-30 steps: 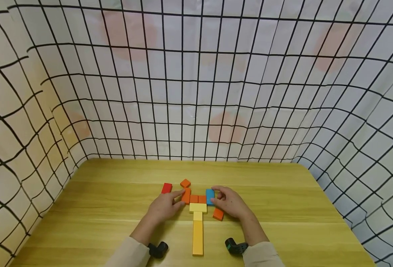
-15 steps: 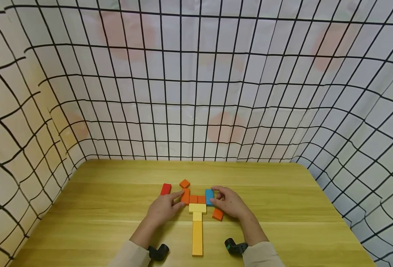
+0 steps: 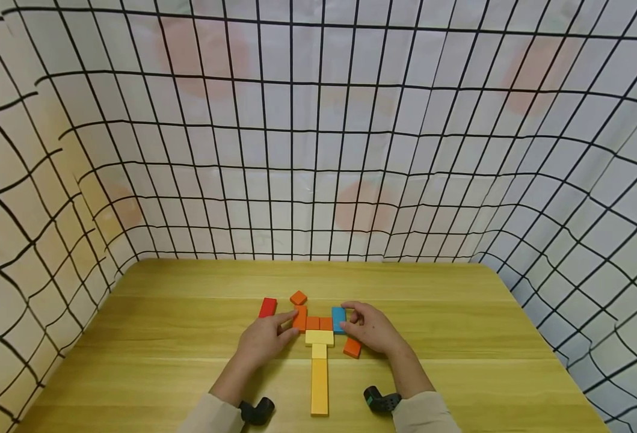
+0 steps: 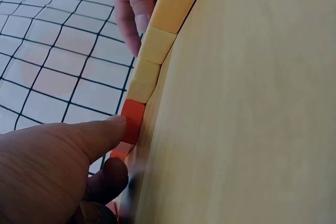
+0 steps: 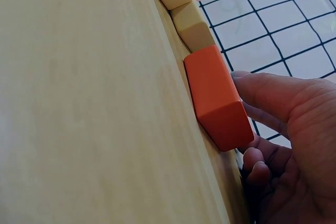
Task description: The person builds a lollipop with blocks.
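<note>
With thumb and forefinger, my left hand (image 3: 258, 341) holds the left side of an upright-lying orange block (image 3: 301, 319). My right hand (image 3: 375, 328) has its thumb and forefinger at the right side of a blue block (image 3: 338, 320), its other fingers bent. Between these blocks lie two small orange blocks (image 3: 319, 323) side by side. Below them a pale yellow crossbar block (image 3: 319, 338), a smaller pale yellow block (image 3: 319, 351) and a long yellow block (image 3: 320, 388) form a stem. In the right wrist view a loose orange block (image 5: 212, 87) hides the blue one.
A red block (image 3: 267, 307) lies beyond my left hand, partly covered by it. An orange diamond-turned block (image 3: 298, 297) sits at the far end of the left orange block. White walls with black netting (image 3: 318, 150) enclose the wooden table (image 3: 432, 385).
The hands and blocks keep their places relative to each other. The whole head view shifts slightly left.
</note>
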Demonstrator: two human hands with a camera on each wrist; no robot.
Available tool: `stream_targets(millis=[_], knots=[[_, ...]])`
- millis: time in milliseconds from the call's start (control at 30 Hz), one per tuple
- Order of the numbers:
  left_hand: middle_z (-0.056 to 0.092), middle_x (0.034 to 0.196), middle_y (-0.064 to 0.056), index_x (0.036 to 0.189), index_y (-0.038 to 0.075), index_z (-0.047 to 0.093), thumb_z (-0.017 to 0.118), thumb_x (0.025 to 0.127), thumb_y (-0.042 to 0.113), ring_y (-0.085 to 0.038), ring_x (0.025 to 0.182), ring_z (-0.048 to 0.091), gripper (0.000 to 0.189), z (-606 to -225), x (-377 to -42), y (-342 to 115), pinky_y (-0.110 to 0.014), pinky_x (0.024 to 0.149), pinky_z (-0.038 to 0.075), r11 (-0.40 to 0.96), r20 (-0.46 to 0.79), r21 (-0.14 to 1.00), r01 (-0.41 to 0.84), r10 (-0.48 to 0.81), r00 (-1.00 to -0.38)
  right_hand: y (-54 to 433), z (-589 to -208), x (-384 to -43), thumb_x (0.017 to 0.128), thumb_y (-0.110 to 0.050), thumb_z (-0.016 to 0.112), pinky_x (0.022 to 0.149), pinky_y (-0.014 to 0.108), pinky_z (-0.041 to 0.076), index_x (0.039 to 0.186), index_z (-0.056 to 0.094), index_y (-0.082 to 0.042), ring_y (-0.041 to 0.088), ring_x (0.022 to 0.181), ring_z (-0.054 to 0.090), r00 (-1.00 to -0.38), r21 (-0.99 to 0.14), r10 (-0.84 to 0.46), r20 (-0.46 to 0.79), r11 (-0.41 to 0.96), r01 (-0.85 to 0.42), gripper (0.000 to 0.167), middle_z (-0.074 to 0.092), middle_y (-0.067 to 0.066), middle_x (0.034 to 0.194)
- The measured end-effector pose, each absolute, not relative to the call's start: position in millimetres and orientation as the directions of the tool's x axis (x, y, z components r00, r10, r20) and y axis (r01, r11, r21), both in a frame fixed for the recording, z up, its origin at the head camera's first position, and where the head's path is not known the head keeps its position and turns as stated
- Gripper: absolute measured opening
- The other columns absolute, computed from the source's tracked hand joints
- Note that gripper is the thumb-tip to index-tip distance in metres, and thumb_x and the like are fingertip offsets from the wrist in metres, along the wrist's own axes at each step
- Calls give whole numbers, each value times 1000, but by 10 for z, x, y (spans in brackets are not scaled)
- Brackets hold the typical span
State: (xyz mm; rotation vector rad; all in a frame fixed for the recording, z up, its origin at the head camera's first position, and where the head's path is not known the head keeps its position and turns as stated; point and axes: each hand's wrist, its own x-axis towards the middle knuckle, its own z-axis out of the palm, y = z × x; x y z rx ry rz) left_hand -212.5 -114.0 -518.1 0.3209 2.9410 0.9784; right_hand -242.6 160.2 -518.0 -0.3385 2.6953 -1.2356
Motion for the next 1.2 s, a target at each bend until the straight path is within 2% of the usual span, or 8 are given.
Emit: stream_targets(millis=[300,1200], knots=[[46,55,5,139,30,65,62,101,43,-11,52,32,41,-5194,-2109,-1105,-28,48,26,796,71,579,175,165,-984,1607,-5193,-2425,95,-27,73,67,30,39,136,63,-17,17,75,48,-965,-769,-257,-52,626,-125,43,57,1,93],[44,55,8,137,33,66,63,100,42,-10,50,32,39,-5203,-2084,-1092,-28,48,25,809,92,566,159,129,-987,1606,-5213,-2430,95,-28,74,67,30,40,136,63,-17,16,76,48,-964,-776,-262,-44,617,-132,44,57,1,93]])
